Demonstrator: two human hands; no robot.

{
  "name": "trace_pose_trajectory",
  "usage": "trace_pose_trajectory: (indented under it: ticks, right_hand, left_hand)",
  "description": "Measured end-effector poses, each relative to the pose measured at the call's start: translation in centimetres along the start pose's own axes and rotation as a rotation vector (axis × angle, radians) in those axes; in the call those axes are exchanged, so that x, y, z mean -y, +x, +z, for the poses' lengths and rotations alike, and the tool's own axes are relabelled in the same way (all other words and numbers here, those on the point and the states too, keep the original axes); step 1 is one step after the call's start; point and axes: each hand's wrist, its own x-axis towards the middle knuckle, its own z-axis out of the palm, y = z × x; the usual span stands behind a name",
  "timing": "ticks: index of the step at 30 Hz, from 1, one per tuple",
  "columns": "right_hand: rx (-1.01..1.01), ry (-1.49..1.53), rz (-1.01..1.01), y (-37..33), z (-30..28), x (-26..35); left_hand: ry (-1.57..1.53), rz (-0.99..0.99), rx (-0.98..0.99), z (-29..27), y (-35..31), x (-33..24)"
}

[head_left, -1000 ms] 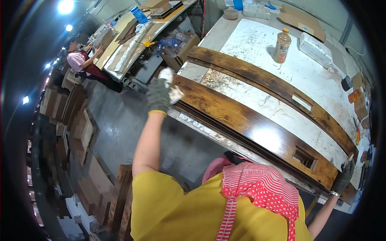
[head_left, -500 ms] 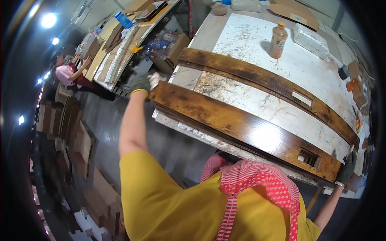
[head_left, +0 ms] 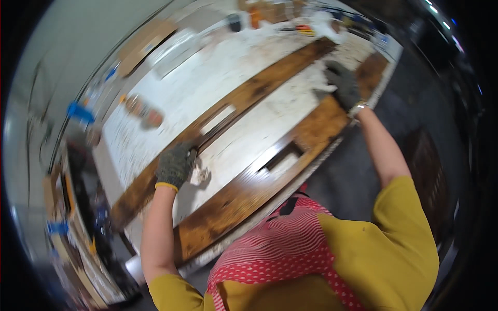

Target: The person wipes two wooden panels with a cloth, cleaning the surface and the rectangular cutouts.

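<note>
Two long brown-stained wooden boards lie on a white, smudged tabletop. The far board (head_left: 259,83) has a rectangular slot, and the near board (head_left: 223,212) has one too. My left hand (head_left: 175,165), in a dark glove with a yellow cuff, is closed around a crumpled pale rag (head_left: 198,173), beside the far board's slot. My right hand (head_left: 343,85), in a dark glove, is over the right part of the near board. Its fingers are curled; a small grey pointed shape shows at their tips, too blurred to name.
A capped bottle (head_left: 144,111) stands beyond the far board. Behind it are a white wrapped block (head_left: 176,52) and a cardboard piece (head_left: 148,44). A dark cup (head_left: 234,22) and red-and-yellow-handled tools (head_left: 305,29) are at the back. Another cluttered table (head_left: 85,259) is at lower left.
My view has swung to the right. My left hand, with the rag, has gone from the near board's left end to the far board. My right hand has left the near board's right end.
</note>
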Motion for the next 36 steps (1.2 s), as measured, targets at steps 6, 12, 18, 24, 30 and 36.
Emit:
trace_pose_trajectory:
  ticks: [6, 12, 18, 24, 30, 36]
  right_hand:
    - [-0.028, 0.165, 0.113, 0.0, -0.4, 1.3]
    - [0.025, 0.230, 0.085, 0.0, -1.3, 1.5]
    - [0.053, 0.270, 0.056, 0.1, -0.7, 0.7]
    - [-0.046, 0.409, 0.020, -0.6, -1.4, 0.5]
    - [-0.057, 0.804, -0.056, -1.3, -6.1, 3.1]
    - [-0.311, 0.106, -0.839, -1.3, -8.5, 8.2]
  left_hand:
    - [0.297, 0.045, 0.031, 3.7, 6.0, -4.2]
    - [0.406, 0.069, 0.087, 4.5, 7.2, -4.4]
    - [0.258, -0.056, 0.242, 4.3, 9.4, -4.4]
    - [0.037, -0.241, 0.361, -0.9, 10.3, -6.6]
    - [0.172, 0.011, 0.297, -11.9, 5.2, -13.5]
    - [0.056, -0.025, 0.140, -15.6, -3.9, -21.5]
